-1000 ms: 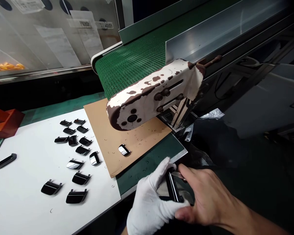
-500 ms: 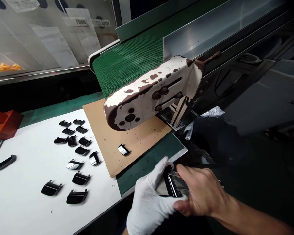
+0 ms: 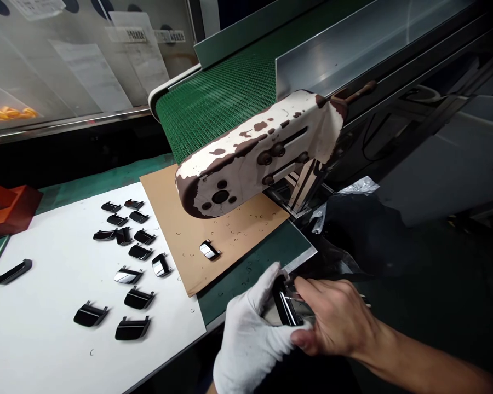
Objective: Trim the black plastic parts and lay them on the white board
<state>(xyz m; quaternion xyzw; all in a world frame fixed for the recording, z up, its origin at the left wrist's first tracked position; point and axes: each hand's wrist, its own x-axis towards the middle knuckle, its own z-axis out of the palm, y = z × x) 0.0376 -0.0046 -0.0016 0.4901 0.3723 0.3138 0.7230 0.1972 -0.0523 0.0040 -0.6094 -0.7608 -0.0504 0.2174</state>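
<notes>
My left hand [image 3: 250, 334], in a white glove, is closed around a glossy black plastic part [image 3: 285, 307] just past the table's front corner. My bare right hand [image 3: 337, 323] is pinched at the top of the same part, and a thin metal piece [image 3: 296, 296] shows by its fingertips. Several similar black parts [image 3: 132, 251] lie on a white sheet [image 3: 41, 328] to the left. One more part [image 3: 208, 250] rests on a brown cardboard sheet [image 3: 238, 235].
A green conveyor belt [image 3: 217, 104] ends above the cardboard, its end cap [image 3: 254, 153] white with worn brown patches. An orange-red block [image 3: 8, 205] sits at far left. A long black strip [image 3: 12, 271] lies apart on the white sheet. Dark plastic bagging [image 3: 353, 230] fills the right.
Both hands, with the black part between them, have shifted slightly up and toward the table's corner. The parts on the sheet have not moved.
</notes>
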